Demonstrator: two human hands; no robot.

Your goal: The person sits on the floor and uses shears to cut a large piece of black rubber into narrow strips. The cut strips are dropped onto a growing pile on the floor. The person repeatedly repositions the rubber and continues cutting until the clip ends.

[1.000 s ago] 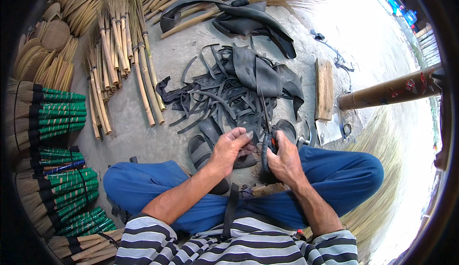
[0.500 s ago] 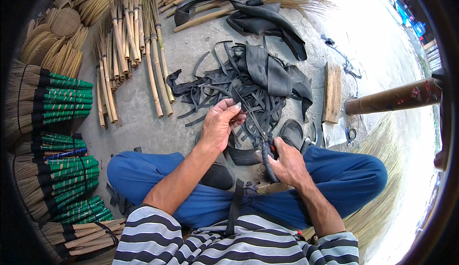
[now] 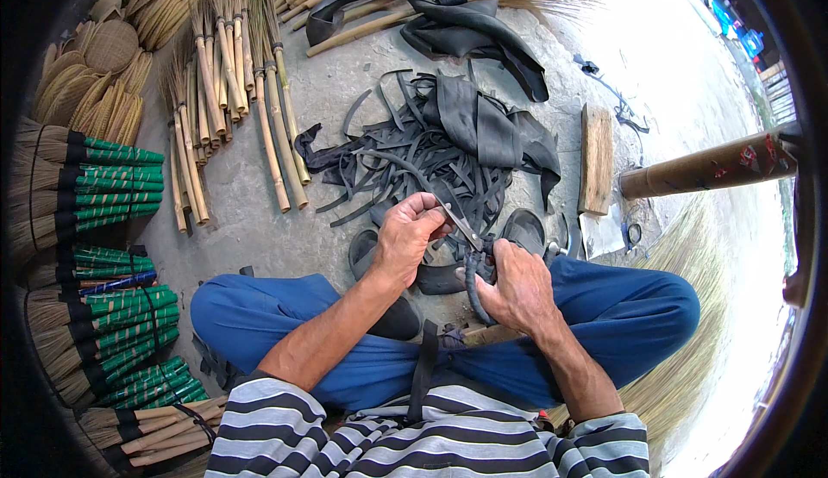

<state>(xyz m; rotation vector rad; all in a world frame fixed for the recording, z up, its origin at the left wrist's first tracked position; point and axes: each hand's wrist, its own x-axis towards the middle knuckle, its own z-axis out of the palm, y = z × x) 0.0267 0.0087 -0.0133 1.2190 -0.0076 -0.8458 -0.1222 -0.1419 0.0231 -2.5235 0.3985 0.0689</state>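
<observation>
My right hand (image 3: 520,287) grips a pair of scissors (image 3: 467,231) by its dark wrapped handles, the blades pointing up and to the left. Their tips reach the fingers of my left hand (image 3: 405,238), which is closed in a pinch. A dark rubber strip (image 3: 398,161) runs from the heap toward those fingers and the blades; its end there is partly hidden. Just beyond both hands lies a tangled heap of black rubber strips (image 3: 448,168), with a broad rubber sheet (image 3: 470,120) draped over it.
Long rubber pieces (image 3: 483,34) lie farther back. Bamboo-handled brooms (image 3: 276,133) stand at the left, beside bundled green-handled brooms (image 3: 121,176) and woven fans (image 3: 112,45). To the right are a wooden block (image 3: 597,159) and a brown pole (image 3: 707,172). Sandals (image 3: 523,230) lie near my crossed legs.
My left hand has shifted slightly right and down, closer to my right hand. The scissor blades now meet its fingertips, with less blade length showing beyond them.
</observation>
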